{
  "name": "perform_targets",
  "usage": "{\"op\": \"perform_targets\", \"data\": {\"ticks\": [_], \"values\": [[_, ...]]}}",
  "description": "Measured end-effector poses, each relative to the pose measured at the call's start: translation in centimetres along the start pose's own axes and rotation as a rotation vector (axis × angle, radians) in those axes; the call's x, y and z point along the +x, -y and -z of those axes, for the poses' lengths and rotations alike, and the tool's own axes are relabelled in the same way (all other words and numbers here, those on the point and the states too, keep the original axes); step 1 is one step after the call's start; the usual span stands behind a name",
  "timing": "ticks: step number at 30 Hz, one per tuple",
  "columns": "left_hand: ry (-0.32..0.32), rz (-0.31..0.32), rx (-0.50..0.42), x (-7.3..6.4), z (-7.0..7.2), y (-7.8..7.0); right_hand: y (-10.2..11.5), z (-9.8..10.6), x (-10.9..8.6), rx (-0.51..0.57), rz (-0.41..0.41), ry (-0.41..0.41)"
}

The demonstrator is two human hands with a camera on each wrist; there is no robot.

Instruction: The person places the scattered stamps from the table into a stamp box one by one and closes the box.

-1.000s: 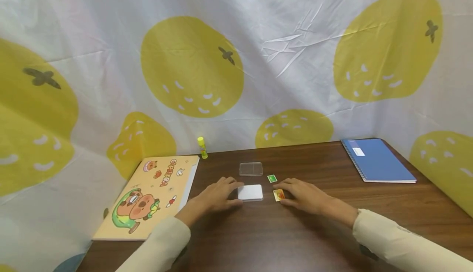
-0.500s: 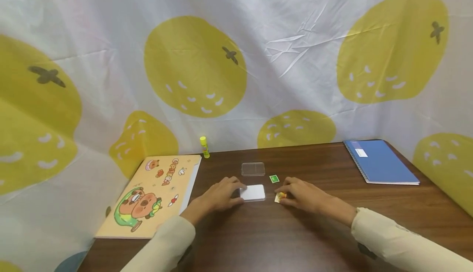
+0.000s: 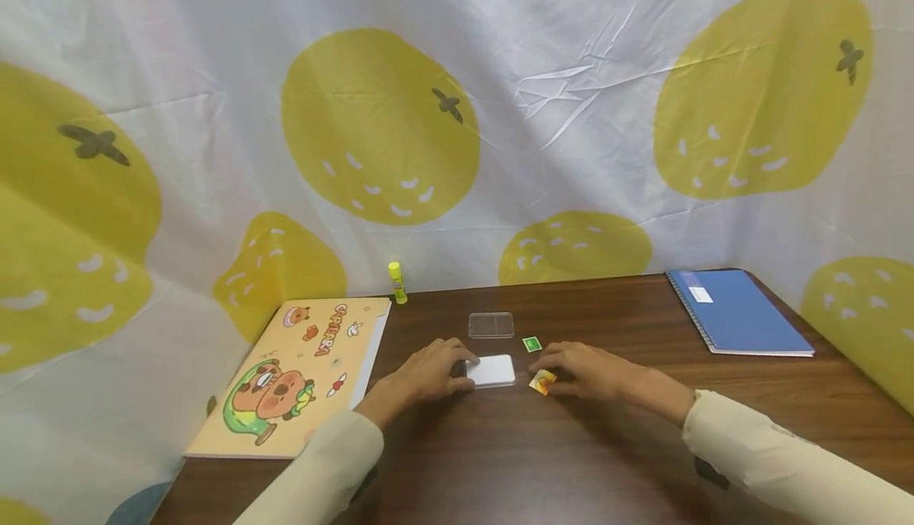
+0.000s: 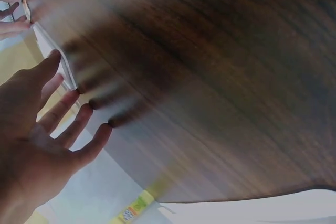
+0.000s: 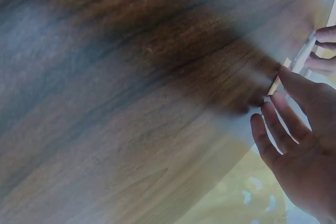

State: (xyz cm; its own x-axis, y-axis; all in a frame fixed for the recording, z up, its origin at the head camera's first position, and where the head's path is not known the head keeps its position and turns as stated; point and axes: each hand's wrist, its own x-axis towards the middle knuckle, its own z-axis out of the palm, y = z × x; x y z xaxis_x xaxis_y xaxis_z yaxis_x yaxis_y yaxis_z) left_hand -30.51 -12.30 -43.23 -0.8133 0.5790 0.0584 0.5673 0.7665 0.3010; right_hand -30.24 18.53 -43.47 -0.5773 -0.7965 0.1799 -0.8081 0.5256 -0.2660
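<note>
A shallow clear plastic box (image 3: 493, 371) with a white pad or stack in it lies on the table, in the middle of the head view. My left hand (image 3: 432, 370) holds its left side, the thumb at the near corner and the index finger over the top. My right hand (image 3: 593, 373) pinches a small orange picture card (image 3: 543, 383) between thumb and index finger, just right of the box. In the right wrist view the card (image 5: 278, 80) is seen nearly edge-on between the fingertips. A small green picture card (image 3: 531, 344) lies behind it.
A clear plastic lid (image 3: 491, 325) lies behind the box. Against the curtain stands a yellow glue stick (image 3: 397, 283). A capybara-printed folder or book (image 3: 286, 366) is at the left, a blue spiral notebook (image 3: 746, 315) at the back right.
My right fingers have taken hold of the orange card and turned it slantwise, its corner now toward me. My left hand stays at the box, and the whole view has shifted slightly.
</note>
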Motion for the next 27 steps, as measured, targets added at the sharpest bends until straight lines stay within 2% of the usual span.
{"op": "perform_targets", "data": {"ticks": [5,14,27], "values": [[0.007,0.014,0.0,0.2,-0.1,0.4,0.3,-0.2,0.3,0.043,-0.01,0.004],[0.004,0.001,0.014,0.7,-0.1,0.4,0.3,-0.1,0.6,0.067,-0.129,0.0],[0.005,0.033,0.015,1.0,0.1,0.4,0.0,-0.2,1.7,0.208,-0.107,-0.111]]}}
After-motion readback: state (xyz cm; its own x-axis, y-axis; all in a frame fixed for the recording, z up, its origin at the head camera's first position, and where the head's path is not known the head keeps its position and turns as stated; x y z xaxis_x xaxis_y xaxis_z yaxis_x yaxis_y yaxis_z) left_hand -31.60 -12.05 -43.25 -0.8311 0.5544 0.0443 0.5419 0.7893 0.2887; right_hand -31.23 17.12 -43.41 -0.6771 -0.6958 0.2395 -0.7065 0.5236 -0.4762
